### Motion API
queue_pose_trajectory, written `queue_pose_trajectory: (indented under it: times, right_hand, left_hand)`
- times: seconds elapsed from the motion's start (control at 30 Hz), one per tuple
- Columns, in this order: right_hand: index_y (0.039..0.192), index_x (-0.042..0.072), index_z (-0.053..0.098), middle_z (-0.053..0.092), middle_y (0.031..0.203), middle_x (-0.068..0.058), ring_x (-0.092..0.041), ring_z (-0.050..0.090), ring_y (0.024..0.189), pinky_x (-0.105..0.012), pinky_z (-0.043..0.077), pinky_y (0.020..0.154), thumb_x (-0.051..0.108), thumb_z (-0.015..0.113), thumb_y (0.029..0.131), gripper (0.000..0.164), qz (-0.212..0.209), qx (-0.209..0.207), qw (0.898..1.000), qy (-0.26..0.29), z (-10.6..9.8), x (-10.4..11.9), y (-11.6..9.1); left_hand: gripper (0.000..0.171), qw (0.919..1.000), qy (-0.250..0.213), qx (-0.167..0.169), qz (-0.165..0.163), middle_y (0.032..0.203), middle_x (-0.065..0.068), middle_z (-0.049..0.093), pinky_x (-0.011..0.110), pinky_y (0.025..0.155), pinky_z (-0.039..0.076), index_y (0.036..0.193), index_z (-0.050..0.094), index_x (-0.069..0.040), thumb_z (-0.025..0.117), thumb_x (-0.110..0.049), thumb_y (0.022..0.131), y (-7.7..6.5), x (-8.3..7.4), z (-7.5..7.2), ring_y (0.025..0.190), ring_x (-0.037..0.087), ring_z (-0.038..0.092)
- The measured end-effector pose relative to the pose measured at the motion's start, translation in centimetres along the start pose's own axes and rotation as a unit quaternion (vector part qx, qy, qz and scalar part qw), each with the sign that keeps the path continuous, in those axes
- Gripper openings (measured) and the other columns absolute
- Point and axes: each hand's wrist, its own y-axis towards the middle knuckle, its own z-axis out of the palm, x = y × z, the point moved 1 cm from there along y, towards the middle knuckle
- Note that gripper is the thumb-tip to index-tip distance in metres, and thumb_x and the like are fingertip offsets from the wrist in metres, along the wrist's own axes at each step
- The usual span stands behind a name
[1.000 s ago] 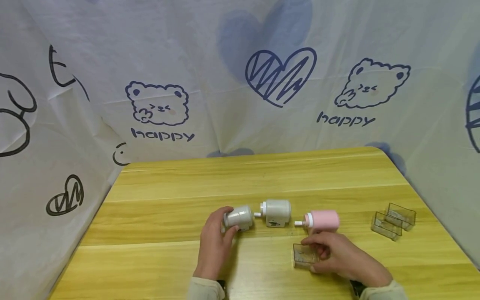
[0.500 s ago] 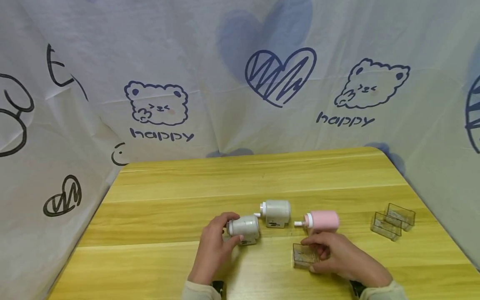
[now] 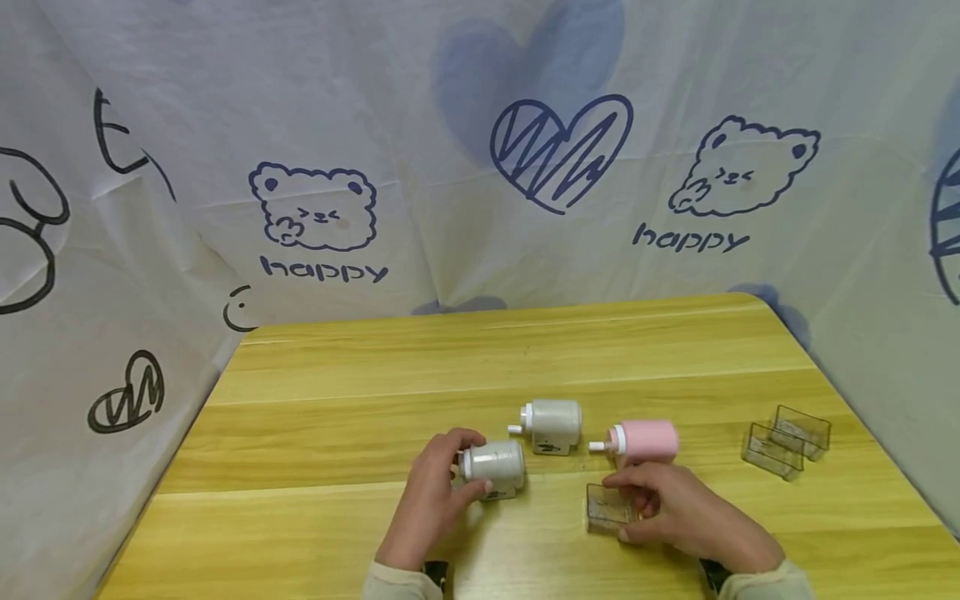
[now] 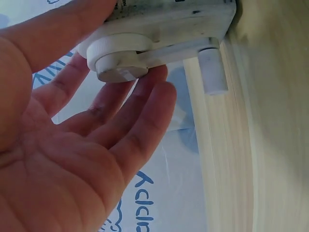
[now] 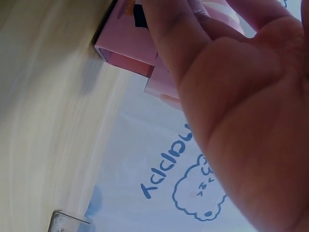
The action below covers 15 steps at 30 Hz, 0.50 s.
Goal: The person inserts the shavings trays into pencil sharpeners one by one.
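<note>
Wood-grain surface, clock read from its middle. Approx 4 o'clock: R hand, thumb + fingers part-closed, pinching clear tray at its 9. Approx 8: L hand, half-closed round white bottle. Risk, prob.: L hold is at one end only, so bottle could tip; R knuckles might nudge pink bottle, tray's 1 (can't tell if touching). 2nd white bottle, held one's 2: bumpable if L swings that way. Two more clear trays, pink's 3. Cloth backdrop, 12.
</note>
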Motion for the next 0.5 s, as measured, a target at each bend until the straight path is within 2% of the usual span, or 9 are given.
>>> queue_pose_trajectory:
  times: [0.2, 0.33, 0.5]
  right_hand:
    - [0.122, 0.002, 0.061, 0.051, 0.082, -0.003, -0.01, 0.046, 0.071, -0.028, 0.045, 0.061, 0.028, 0.078, 0.078, 0.054, -0.012, -0.007, 1.0, -0.006, 0.27, 0.09, 0.17]
    - [0.123, 0.002, 0.061, 0.05, 0.08, -0.002, -0.009, 0.046, 0.07, -0.027, 0.045, 0.061, 0.028, 0.077, 0.078, 0.054, -0.03, -0.012, 0.999, -0.013, 0.47, 0.32, 0.43]
    - [0.122, 0.003, 0.062, 0.05, 0.08, 0.0, -0.009, 0.047, 0.069, -0.027, 0.046, 0.061, 0.026, 0.078, 0.077, 0.053, -0.053, -0.027, 0.998, -0.023, 0.78, 0.59, 0.67]
  left_hand:
    - [0.059, 0.9996, 0.018, 0.017, 0.017, 0.113, 0.008, 0.058, 0.035, 0.073, 0.049, 0.13, 0.056, -0.015, 0.079, -0.015, 0.076, 0.01, -0.02, 0.26, 0.092, 0.019, 0.052]
    - [0.057, 0.9991, 0.022, 0.028, 0.021, 0.118, 0.01, 0.06, 0.032, 0.073, 0.049, 0.13, 0.058, -0.013, 0.078, -0.013, 0.076, 0.0, -0.09, 0.42, 0.096, 0.021, 0.055]
    - [0.052, 0.9993, 0.014, 0.033, 0.006, 0.119, 0.009, 0.062, 0.033, 0.073, 0.051, 0.127, 0.06, -0.011, 0.076, -0.01, 0.077, 0.08, -0.12, 0.51, 0.098, 0.021, 0.056]
